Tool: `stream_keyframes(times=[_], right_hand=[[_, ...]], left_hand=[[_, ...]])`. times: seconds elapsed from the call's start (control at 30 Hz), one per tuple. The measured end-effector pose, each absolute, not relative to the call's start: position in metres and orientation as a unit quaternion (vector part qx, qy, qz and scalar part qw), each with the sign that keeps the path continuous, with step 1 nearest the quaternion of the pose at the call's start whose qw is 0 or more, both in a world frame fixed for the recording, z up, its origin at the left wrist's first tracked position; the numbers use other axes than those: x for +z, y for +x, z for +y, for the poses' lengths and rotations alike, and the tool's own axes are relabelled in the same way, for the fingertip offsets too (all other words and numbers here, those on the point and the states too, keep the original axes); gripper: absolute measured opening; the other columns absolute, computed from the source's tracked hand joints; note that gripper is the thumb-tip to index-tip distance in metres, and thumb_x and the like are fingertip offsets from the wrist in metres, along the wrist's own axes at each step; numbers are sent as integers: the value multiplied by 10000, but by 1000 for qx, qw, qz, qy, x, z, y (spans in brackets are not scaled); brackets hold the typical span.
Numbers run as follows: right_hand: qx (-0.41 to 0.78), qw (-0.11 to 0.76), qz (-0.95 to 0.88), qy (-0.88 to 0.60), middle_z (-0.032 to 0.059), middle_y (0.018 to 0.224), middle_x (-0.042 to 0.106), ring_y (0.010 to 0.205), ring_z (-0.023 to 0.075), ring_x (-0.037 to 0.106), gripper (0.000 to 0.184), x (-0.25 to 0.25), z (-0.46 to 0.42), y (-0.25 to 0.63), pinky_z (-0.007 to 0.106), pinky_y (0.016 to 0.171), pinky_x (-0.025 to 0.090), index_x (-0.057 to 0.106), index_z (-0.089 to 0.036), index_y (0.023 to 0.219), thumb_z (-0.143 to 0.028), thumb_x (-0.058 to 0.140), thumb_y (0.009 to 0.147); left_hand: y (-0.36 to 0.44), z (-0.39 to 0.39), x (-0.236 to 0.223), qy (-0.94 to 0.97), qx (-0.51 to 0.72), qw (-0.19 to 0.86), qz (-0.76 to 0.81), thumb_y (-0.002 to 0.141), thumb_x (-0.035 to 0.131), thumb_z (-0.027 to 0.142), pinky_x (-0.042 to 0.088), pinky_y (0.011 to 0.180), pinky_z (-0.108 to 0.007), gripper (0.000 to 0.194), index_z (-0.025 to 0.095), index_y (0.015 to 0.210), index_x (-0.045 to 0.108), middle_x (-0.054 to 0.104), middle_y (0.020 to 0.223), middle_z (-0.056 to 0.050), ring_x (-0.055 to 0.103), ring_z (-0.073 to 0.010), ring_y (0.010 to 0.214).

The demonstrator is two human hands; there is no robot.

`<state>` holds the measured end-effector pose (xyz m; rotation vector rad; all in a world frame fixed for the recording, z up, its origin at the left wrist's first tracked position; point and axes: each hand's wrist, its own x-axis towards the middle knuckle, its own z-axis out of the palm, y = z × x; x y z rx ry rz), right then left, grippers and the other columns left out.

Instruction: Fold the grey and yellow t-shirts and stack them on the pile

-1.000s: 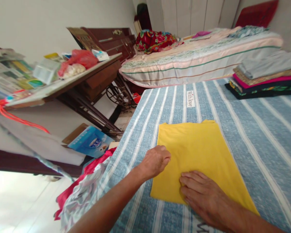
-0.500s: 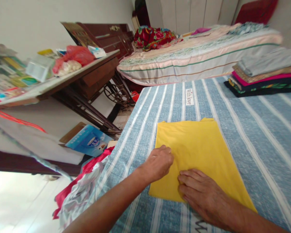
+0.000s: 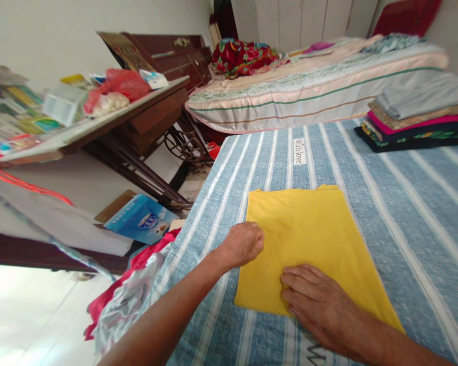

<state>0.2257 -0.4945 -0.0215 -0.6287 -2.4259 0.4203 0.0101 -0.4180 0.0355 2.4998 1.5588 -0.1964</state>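
A yellow folded garment [image 3: 301, 223] lies flat on the blue-and-white striped bedsheet [image 3: 259, 162]. My left hand [image 3: 242, 245] is curled into a fist over the garment's left edge; no cloth is drawn up into it. Lower down, my right hand [image 3: 316, 292] rests flat on the garment near its bottom edge, with fingers stretched out and nothing held. The garment looks mostly smooth, with faint creases between the two hands.
A stack of folded clothes [image 3: 420, 119] sits at the far right of the bed. Rumpled red and grey clothes [image 3: 133, 290] lie along the left side. A cluttered table [image 3: 124, 119], a blue box [image 3: 141, 218] and a second bed [image 3: 290, 101] stand beyond.
My left fist has slid a little left and away from me, to the garment's left edge. My right hand has stayed in place.
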Motion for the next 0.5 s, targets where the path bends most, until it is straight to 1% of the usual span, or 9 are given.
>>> stream_keyframes(times=[0.1, 0.2, 0.37, 0.5], right_hand=[[155, 309, -908, -236, 70, 1072, 636, 1065, 191, 546, 208, -22, -495, 226, 362, 993, 376, 598, -186, 998, -152, 431, 880], [153, 305, -911, -233, 71, 1077, 632, 1069, 192, 542, 201, -23, -495, 225, 365, 996, 372, 599, -183, 992, -152, 434, 880], [158, 293, -914, -233, 67, 1096, 623, 1072, 193, 534, 198, -23, -494, 225, 369, 988, 377, 597, -180, 994, -152, 434, 885], [162, 304, -910, -230, 73, 1071, 631, 1050, 193, 541, 203, -21, -494, 225, 365, 979, 382, 600, -171, 988, -143, 427, 886]], left_hand=[[7, -418, 33, 847, -50, 112, 517, 760, 471, 140, 373, 602, -238, 141, 185, 671, 572, 597, 708, -7, 550, -139, 678], [11, -422, 34, 864, -59, 123, 484, 782, 469, 145, 361, 589, -230, 174, 188, 643, 564, 589, 691, 3, 547, -130, 680], [20, -425, 37, 875, -87, 89, 469, 847, 439, 206, 389, 617, -250, 225, 194, 672, 580, 600, 736, -17, 568, -159, 734], [23, -424, 37, 869, -95, 83, 479, 842, 448, 199, 423, 650, -277, 194, 192, 713, 593, 618, 774, -36, 590, -188, 774]])
